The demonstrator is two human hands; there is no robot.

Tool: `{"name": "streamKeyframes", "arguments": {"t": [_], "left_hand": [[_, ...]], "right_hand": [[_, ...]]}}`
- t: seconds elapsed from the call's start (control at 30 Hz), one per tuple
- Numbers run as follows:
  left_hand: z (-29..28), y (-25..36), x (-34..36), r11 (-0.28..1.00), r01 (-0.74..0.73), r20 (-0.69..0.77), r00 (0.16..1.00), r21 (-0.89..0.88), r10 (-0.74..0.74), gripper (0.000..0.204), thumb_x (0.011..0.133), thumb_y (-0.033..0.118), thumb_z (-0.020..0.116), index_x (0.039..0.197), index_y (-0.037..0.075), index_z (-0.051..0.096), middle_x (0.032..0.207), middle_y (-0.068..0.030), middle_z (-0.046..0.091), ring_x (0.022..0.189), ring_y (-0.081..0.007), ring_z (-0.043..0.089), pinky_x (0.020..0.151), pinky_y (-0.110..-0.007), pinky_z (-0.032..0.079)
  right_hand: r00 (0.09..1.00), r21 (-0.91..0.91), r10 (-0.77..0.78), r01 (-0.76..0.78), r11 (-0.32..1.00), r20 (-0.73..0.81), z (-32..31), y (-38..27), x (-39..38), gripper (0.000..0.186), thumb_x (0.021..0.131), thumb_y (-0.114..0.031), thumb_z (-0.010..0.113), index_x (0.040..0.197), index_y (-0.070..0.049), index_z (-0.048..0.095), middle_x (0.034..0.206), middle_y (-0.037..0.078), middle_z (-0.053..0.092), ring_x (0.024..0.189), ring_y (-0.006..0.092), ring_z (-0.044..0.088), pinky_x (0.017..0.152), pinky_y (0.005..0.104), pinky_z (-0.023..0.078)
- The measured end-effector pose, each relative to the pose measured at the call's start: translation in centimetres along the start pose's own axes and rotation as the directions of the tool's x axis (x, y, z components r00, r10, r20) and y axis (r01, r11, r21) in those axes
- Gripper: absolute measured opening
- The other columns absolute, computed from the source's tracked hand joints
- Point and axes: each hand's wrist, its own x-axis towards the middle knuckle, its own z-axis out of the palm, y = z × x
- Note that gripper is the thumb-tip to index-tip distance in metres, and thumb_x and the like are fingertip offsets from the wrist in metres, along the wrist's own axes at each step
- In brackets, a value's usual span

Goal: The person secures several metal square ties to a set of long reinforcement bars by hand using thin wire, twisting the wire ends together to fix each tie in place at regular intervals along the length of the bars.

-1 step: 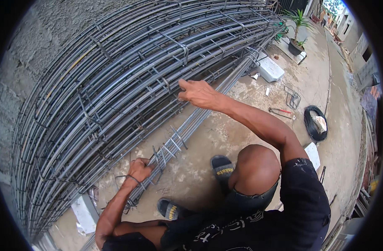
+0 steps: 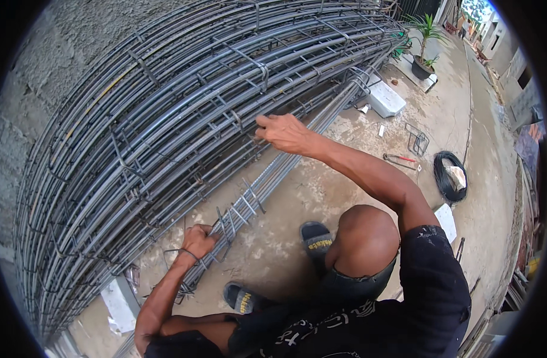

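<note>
My left hand (image 2: 200,242) is closed round the near part of a long bundle of steel rebar (image 2: 274,173), beside several square stirrups (image 2: 243,209) set across it. A thin loop of wire circles that wrist. Farther up, my right hand (image 2: 283,132) is closed with its fingers curled, between the bundle and a big stack of rebar cages (image 2: 184,122). Whatever lies within its fingertips is hidden. The bundle runs slantwise from my left hand to the far right, low along the front of the stack.
On the concrete floor lie red-handled pincers (image 2: 400,159), a coil of dark wire (image 2: 450,179) and a loose stirrup (image 2: 417,141). White blocks (image 2: 386,98) stand about the bundle. A potted plant (image 2: 424,64) is at the far right, and a rough wall (image 2: 52,53) rises behind the stack.
</note>
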Motion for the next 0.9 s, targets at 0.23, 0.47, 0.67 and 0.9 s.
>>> {"name": "streamKeyframes", "arguments": {"t": [0.23, 0.47, 0.67, 0.9], "left_hand": [[-1.7, 1.5, -0.1, 0.99, 0.039, 0.035, 0.998, 0.139, -0.044, 0.03, 0.074, 0.03, 0.064, 0.08, 0.0, 0.064, 0.075, -0.023, 0.062, 0.075, -0.0353, 0.062, 0.072, -0.041, 0.047], [0.2, 9.0, 4.4, 0.896, -0.415, -0.389, 0.807, 0.16, 0.444, 0.032, 0.078, 0.014, 0.066, 0.106, 0.001, 0.06, 0.104, -0.0224, 0.059, 0.092, -0.0396, 0.06, 0.078, -0.043, 0.049], [7.9, 17.6, 13.5, 0.989, -0.131, -0.543, 0.836, -0.064, 0.075, 0.027, 0.076, 0.017, 0.066, 0.098, 0.0, 0.063, 0.086, -0.0237, 0.063, 0.077, -0.04, 0.062, 0.068, -0.047, 0.049], [10.6, 17.1, 14.7, 0.907, -0.419, -0.836, 0.511, -0.039, 0.2, 0.016, 0.073, 0.011, 0.07, 0.084, 0.003, 0.061, 0.068, -0.0162, 0.063, 0.062, -0.0362, 0.061, 0.055, -0.043, 0.048]], "right_hand": [[0.99, -0.083, -0.128, 0.123, 0.989, -0.054, 2.9, 1.6, 0.9, 0.008, 0.071, -0.007, 0.054, 0.078, -0.005, 0.053, 0.073, 0.009, 0.056, 0.069, 0.0258, 0.061, 0.062, 0.037, 0.05], [0.982, -0.054, -0.17, 0.165, 0.985, -0.088, 3.3, 2.5, 1.0, 0.008, 0.073, -0.011, 0.054, 0.076, -0.005, 0.058, 0.073, 0.009, 0.063, 0.069, 0.0244, 0.064, 0.06, 0.0359, 0.052], [0.969, 0.022, -0.169, 0.175, 0.984, -0.178, 3.6, 1.8, 1.7, 0.007, 0.072, -0.012, 0.055, 0.074, -0.006, 0.058, 0.071, 0.009, 0.063, 0.067, 0.0242, 0.064, 0.058, 0.0359, 0.052], [0.991, -0.005, -0.093, 0.093, 0.996, -0.098, 2.8, 1.9, 1.4, 0.009, 0.067, -0.013, 0.06, 0.074, -0.007, 0.058, 0.068, 0.007, 0.061, 0.064, 0.0254, 0.064, 0.054, 0.0352, 0.052]]}}
